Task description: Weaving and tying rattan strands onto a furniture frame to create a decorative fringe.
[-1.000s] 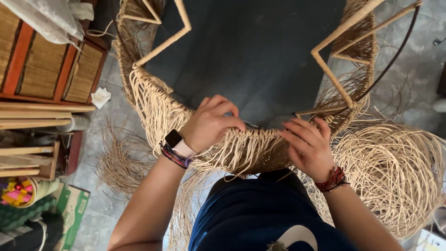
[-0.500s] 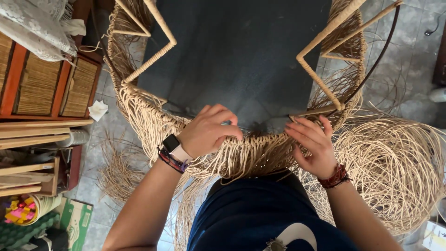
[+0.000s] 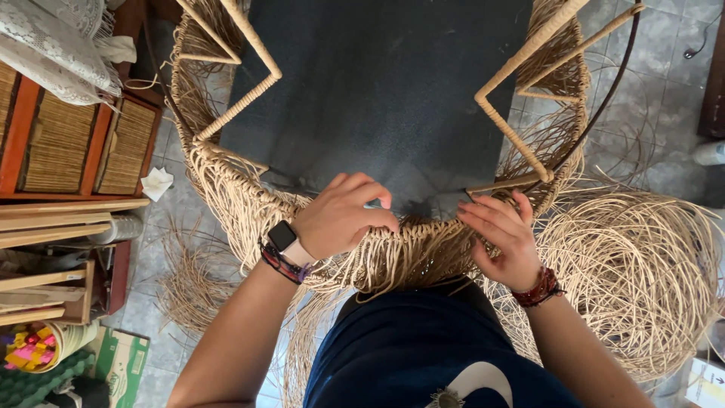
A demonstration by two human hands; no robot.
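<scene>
Grey floor tiles [image 3: 664, 91] lie under a wooden shelf [image 3: 68, 143] at the left and a dark mat [image 3: 377, 98] in the middle. On the mat stands a half-woven rattan frame [image 3: 249, 204], whose near rim the left hand [image 3: 343, 215] grips with curled fingers. Just beside, the right hand [image 3: 502, 238] pinches strands on the same rim, next to a loose coil of rattan [image 3: 642, 279].

— Where is there room to pass?
— Over the dark mat [image 3: 377, 98], between the two wrapped frame legs [image 3: 242, 57].
— And what blocks?
— The woven rim [image 3: 423, 249] in front, the loose cane pile [image 3: 642, 279] on the right, the cabinet [image 3: 68, 143] on the left.
</scene>
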